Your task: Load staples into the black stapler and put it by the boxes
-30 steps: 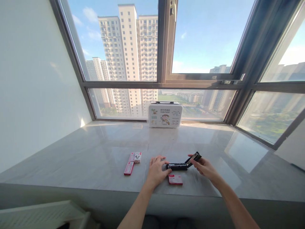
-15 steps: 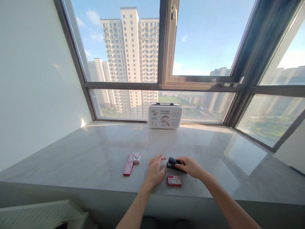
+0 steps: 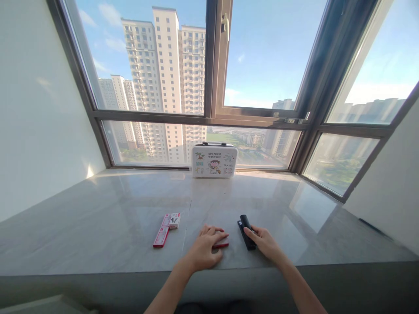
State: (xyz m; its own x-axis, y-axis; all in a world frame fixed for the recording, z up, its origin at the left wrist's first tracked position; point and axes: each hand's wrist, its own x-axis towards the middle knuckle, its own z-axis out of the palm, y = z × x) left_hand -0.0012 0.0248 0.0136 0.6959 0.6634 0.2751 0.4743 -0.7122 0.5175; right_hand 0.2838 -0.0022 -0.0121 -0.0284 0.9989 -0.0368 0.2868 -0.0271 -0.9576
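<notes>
A closed black stapler (image 3: 246, 230) lies on the grey stone sill (image 3: 114, 218), pointing away from me. My right hand (image 3: 266, 243) rests beside its near end, fingertips touching it, fingers loosely stretched. My left hand (image 3: 204, 249) lies over a small red staple box (image 3: 221, 245), fingers curled on top of it; only the box's right edge shows.
Left of my hands lie a red staple box (image 3: 161, 237) and a white-and-red box (image 3: 172, 220). A white illustrated case (image 3: 214, 161) stands against the window at the back. The sill's front edge runs just below my wrists.
The stapler was open in my hands, then shut and set down lengthwise. My right hand slid to its near end. My left hand moved onto the red box.
</notes>
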